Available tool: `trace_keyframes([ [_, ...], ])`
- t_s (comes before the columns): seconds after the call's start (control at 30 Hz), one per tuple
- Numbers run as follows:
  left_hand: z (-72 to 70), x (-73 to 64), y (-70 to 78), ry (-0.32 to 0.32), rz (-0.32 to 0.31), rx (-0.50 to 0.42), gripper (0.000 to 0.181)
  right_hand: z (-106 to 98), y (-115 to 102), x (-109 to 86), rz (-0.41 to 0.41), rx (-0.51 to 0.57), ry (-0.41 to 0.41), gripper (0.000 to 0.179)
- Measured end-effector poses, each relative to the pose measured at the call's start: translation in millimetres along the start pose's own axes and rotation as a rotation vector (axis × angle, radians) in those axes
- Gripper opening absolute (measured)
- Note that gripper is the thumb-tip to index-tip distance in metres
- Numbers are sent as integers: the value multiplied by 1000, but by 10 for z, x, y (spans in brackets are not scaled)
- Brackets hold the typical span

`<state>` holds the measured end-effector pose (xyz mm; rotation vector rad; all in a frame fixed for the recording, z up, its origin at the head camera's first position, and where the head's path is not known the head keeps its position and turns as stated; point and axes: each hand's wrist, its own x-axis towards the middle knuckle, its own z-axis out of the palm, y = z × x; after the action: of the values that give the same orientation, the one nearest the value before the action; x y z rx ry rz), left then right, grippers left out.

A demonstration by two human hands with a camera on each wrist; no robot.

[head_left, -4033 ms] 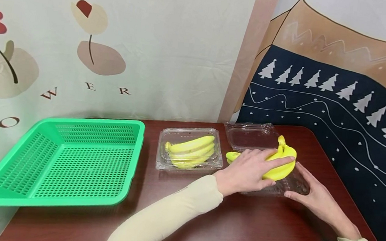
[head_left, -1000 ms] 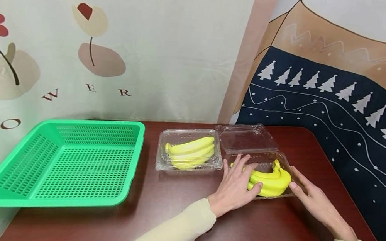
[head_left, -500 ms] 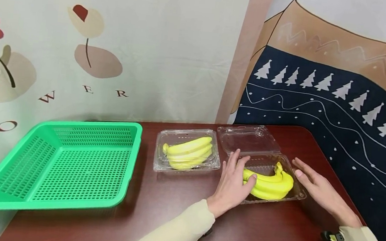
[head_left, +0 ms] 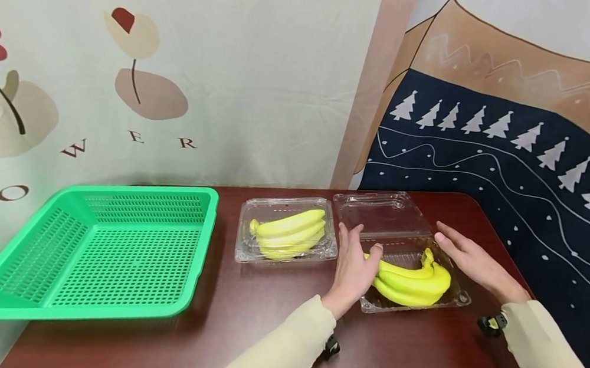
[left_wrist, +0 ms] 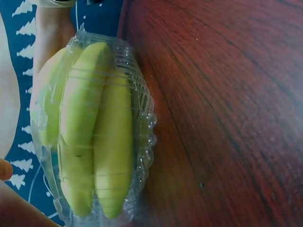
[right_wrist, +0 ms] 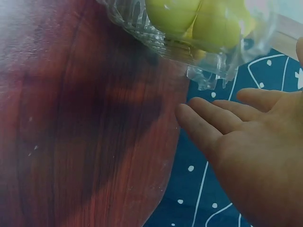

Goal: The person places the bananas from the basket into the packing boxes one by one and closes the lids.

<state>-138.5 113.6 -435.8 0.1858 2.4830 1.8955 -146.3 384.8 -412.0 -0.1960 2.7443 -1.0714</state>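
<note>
A bunch of yellow bananas (head_left: pixel 412 284) lies in the base of a clear plastic clamshell container (head_left: pixel 461 299), whose lid (head_left: pixel 380 213) is folded back toward the wall. Beside the left end of this box is my left hand (head_left: pixel 355 271), fingers straight and thumb overlapping the banana tips in the head view. My right hand (head_left: pixel 471 263) reaches over the back right corner with extended fingers. In the right wrist view a gap shows between those fingers and the box. The left wrist view shows the bananas (left_wrist: pixel 112 142) through the ribbed clear side.
A closed clear container (head_left: pixel 241 254) holding more bananas (head_left: pixel 287 235) stands left of the open one. Farther left is a green perforated plastic basket (head_left: pixel 201 258). The dark red wooden table (head_left: pixel 237 344) meets printed wall cloths at the back and right.
The bananas, earlier held by my left hand above the open container, now lie inside it. My left hand has withdrawn to its left end; my right hand has risen toward the back corner.
</note>
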Motion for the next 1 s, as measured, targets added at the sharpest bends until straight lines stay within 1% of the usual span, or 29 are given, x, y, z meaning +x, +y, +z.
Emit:
trace_keyframes([
  [0.13,8,48,-23,30,-31,-16,60,1,10,74,43,45,-25,78],
  [0.2,7,63,-27,32,-37,-21,59,10,17,102,63,62,-31,79],
  [0.3,-2,75,-22,16,-56,-41,61,32,29,142,78,87,-37,79],
  [0.47,4,109,-24,27,-72,-70,62,75,44,205,70,151,-49,78],
  [0.63,14,135,-13,46,-92,-86,62,93,32,243,63,187,-43,78],
  [0.8,15,147,-6,59,-88,-111,62,87,9,244,45,215,-19,77],
  [1.0,25,161,6,96,-52,-126,66,43,-1,220,13,236,16,75],
])
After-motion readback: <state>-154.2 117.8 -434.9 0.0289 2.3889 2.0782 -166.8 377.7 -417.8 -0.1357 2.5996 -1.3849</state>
